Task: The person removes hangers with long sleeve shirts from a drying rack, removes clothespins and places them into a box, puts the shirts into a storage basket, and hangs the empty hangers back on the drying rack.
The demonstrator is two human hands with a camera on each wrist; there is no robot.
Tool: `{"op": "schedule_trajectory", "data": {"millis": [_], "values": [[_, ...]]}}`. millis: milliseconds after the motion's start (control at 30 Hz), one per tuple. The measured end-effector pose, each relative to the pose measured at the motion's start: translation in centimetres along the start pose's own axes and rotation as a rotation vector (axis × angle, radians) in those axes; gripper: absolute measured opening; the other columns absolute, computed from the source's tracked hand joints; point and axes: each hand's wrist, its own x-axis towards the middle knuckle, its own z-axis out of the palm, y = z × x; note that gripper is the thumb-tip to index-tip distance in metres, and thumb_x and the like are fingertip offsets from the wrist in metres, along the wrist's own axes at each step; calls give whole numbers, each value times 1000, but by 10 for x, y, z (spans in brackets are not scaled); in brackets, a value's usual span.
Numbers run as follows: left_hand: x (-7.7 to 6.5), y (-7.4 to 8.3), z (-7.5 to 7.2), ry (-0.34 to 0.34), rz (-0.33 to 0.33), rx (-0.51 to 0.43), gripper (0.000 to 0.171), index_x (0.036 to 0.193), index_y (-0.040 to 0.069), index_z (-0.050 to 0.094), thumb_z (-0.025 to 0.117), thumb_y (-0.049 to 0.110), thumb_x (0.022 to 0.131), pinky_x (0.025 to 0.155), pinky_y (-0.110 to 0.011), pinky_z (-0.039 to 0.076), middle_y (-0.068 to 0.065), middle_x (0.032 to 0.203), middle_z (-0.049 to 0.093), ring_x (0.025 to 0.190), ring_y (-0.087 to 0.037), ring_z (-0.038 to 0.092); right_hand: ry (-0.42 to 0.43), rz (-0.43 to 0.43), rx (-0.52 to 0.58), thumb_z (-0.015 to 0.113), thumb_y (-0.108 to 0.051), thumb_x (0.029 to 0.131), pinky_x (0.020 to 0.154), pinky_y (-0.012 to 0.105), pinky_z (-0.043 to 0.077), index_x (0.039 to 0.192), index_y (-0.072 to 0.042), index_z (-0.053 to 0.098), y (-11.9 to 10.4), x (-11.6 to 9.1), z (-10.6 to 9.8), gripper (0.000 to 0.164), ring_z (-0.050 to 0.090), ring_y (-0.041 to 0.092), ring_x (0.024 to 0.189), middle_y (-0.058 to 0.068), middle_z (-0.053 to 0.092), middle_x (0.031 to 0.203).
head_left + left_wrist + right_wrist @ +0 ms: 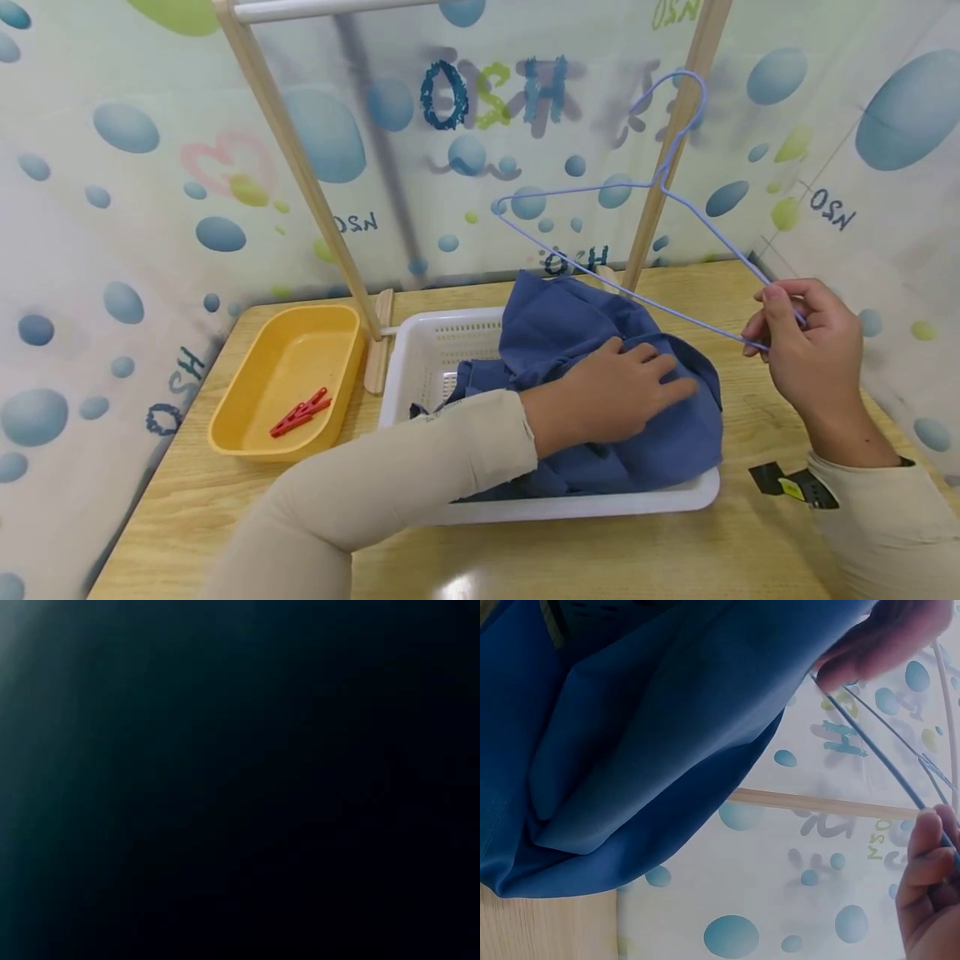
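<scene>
A blue garment (667, 442) lies bunched in a white plastic basket (555, 507), spilling over its right side. My left hand (618, 392) rests on top of the cloth, back upward and fingers spread. My right hand (813, 346) pinches one lower corner of a thin blue wire hanger (566, 262), with the hook pointing up and away. Part of the hanger's lower bar passes just above the garment. In the right wrist view, the garment (660, 727) hangs in large folds beside the hanger wire (874, 750). The left wrist view is almost black.
To the left stands a yellow tray (225, 417) holding red clothespins (300, 412). Behind the basket rises a wooden rack (300, 158) with a white top bar (330, 8). Patterned walls (67, 258) border the wooden table (172, 500).
</scene>
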Motion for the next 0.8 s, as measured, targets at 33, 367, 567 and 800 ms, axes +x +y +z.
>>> {"op": "schedule_trajectory", "data": {"millis": [33,367,567,800], "values": [[2,1,1,-8,13,-7,54,157,32,28,45,36,106,107,-38,47,1,157,40,142,-18,44,-1,-2,3,53,-13,103,45,13,45,95,-5,61,0,0,0,14,57,2,42,-15,61,57],[14,4,9,-92,50,-16,52,160,37,19,33,28,110,113,-36,42,7,166,24,152,-17,26,-3,3,7,53,-13,103,46,13,47,95,-6,61,1,1,-1,13,57,2,42,-15,61,57],[17,7,14,-12,76,40,46,156,33,32,34,24,111,108,-40,46,4,160,38,145,-20,40,-8,1,8,53,-13,103,46,13,47,95,-7,62,1,1,-1,13,57,2,43,-15,61,57],[19,10,18,152,85,146,39,146,32,47,37,21,110,93,-31,54,8,141,57,121,-15,59,0,11,-4,53,-14,103,47,13,47,95,-10,62,0,0,-2,13,58,1,43,-16,61,58]]}}
